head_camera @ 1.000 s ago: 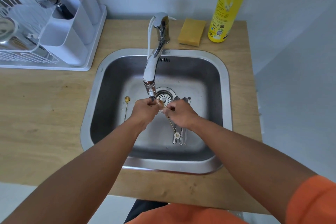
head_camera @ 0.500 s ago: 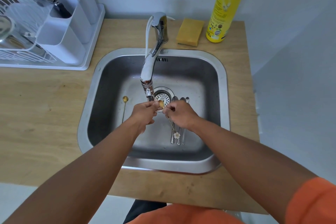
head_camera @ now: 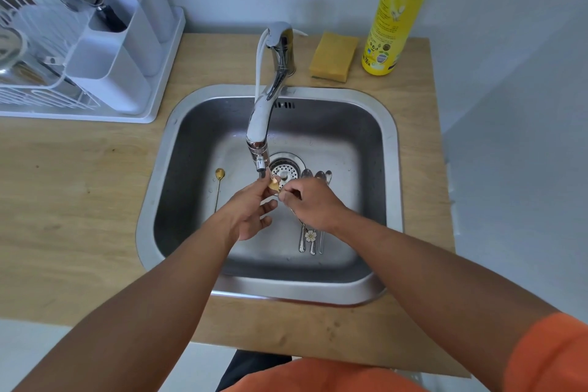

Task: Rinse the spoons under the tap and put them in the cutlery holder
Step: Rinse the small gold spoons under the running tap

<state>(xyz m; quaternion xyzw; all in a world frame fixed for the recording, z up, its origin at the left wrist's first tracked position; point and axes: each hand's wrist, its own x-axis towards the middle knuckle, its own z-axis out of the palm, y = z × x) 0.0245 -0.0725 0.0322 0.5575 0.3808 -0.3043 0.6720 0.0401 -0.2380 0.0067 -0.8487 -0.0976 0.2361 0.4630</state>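
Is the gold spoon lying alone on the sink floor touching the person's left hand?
Apart. The head view shows bare steel between the gold spoon and the left hand.

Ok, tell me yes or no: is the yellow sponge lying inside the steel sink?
No, the yellow rectangular sponge lies on the wooden counter behind the steel sink, beside the yellow dish-soap bottle.
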